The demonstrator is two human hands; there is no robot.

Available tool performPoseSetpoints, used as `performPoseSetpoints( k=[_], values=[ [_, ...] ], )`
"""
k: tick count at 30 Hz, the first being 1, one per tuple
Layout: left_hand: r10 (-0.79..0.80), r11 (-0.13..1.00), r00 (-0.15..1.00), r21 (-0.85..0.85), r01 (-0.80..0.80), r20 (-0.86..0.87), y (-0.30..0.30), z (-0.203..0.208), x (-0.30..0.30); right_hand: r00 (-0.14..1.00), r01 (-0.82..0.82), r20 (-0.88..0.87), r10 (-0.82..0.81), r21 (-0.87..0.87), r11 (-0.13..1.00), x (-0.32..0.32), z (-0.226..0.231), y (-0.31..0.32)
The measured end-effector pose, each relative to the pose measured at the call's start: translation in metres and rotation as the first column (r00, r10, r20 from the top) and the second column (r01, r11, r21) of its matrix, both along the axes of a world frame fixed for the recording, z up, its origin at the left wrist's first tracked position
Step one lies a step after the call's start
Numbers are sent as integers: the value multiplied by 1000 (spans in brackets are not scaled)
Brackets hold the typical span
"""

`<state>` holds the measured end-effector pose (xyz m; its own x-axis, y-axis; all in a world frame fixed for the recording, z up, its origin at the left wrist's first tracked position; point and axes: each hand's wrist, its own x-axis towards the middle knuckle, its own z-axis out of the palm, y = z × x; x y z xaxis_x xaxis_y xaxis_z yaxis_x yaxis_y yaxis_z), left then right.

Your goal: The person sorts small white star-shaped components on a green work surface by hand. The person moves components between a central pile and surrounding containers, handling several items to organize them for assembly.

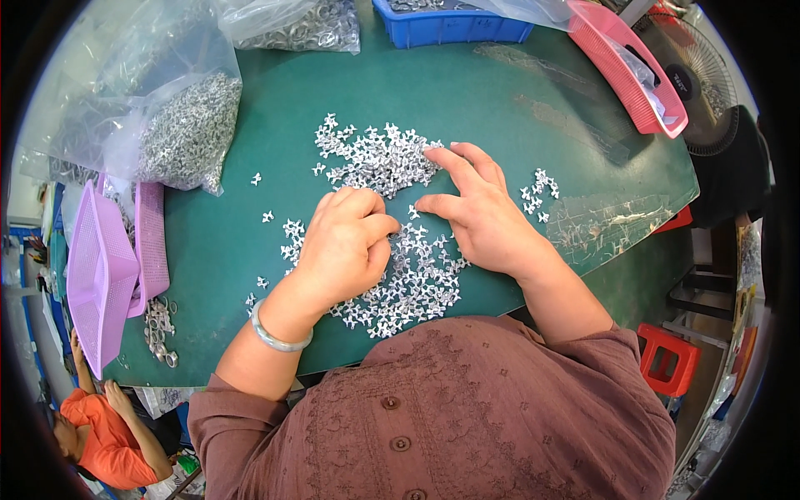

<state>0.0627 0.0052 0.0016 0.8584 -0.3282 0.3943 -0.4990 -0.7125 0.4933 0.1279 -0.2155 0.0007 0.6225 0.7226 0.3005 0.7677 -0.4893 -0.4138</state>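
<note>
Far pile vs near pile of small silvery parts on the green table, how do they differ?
Density: the far pile is heaped close; the near pile is spread looser, with table showing between pieces.
Position: the far pile lies mostly beyond the hands; the near pile is closer to the person's torso.
Shared: both are small, silvery pieces of similar shape.

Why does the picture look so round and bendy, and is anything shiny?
In the head view, the fisheye lens makes straight edges bend toward the rim and leaves black corners; also in the head view, the clear plastic bag at upper left has whitish shine, and the little metal pieces on the green table gleam brightly.
</note>
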Motion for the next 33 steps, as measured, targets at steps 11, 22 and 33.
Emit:
performPoseSetpoints(
  k=[11,22,33],
  values=[
    [-31,998,999,52,33,-42,-7,6,-2,996,-82,38,80,56,995,4,3,-3],
    [-188,977,979,-121,177,-81,-9,1,-5,996,-77,47,74,83,994,8,-2,-2],
    [77,996,997,40,-77,-5,-4,-1,-3,998,13,54,-17,86,996,6,-3,-2]
  ],
)
